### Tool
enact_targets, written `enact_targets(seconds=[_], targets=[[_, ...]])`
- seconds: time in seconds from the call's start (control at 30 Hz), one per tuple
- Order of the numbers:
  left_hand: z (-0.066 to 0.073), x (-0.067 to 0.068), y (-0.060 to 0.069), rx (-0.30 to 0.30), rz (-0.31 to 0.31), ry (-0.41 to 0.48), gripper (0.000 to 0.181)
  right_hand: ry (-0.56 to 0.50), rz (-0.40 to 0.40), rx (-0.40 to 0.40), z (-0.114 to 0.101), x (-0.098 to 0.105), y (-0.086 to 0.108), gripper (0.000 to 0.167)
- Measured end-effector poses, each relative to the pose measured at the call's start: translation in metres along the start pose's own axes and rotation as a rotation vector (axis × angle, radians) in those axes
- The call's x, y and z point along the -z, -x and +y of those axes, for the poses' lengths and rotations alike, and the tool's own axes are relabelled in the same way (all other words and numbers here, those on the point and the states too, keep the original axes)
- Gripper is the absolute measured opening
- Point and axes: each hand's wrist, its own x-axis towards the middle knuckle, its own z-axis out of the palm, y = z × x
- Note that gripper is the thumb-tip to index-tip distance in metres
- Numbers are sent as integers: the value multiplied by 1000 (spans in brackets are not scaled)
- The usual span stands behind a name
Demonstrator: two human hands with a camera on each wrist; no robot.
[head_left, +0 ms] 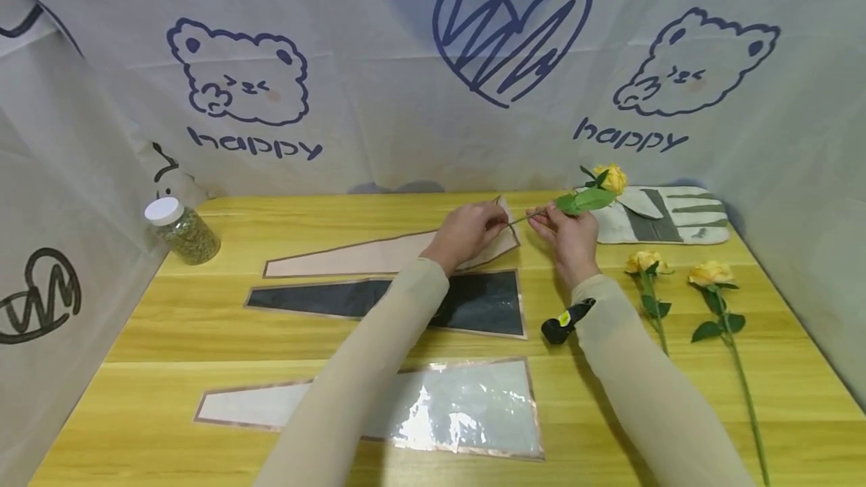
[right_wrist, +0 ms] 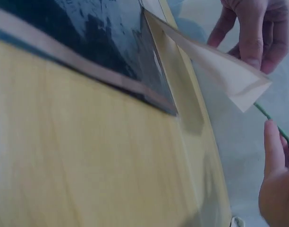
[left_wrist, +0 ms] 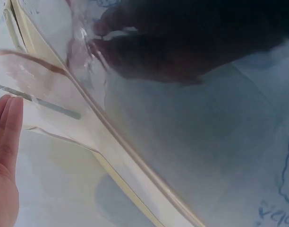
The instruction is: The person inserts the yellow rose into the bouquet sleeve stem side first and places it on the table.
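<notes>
My left hand pinches the wide end of a pink tapered flower sleeve, its opening lifted off the table. Between the fingers of my right hand is the green stem of a yellow rose, bloom pointing right. The stem's lower end is inside the sleeve's mouth; through the film in the left wrist view the stem shows as a dark strip. In the right wrist view the sleeve tapers away, with the stem running from its corner to my right fingers.
Nearer me lie a black sleeve and a white, shiny one. Two more yellow roses lie at right, below a grey-and-white glove. A white-lidded jar of granules stands back left. A printed cloth hangs behind.
</notes>
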Motion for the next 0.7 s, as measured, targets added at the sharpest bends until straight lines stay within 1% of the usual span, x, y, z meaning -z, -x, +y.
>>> enact_targets(seconds=[0.1, 0.17, 0.23, 0.43, 0.6, 0.7], targets=[[-1, -1, 0, 6, -2, 1, 14, -50, -20, -9, -2, 2, 0, 15], [-2, -2, 0, 10, -4, 3, 14, -67, -19, -9, -2, 4, 0, 15], [-2, -2, 0, 11, -5, 9, 14, -52, -4, 7, -2, 5, 0, 15], [-1, -1, 0, 0, -5, 11, 14, 46, 43, 47, -1, 5, -2, 13], [0, -2, 0, -1, 16, 10, 14, 47, 50, 36, -1, 4, -3, 11], [3, -2, -1, -7, 34, 11, 14, 70, 67, 41, -1, 2, -3, 8]])
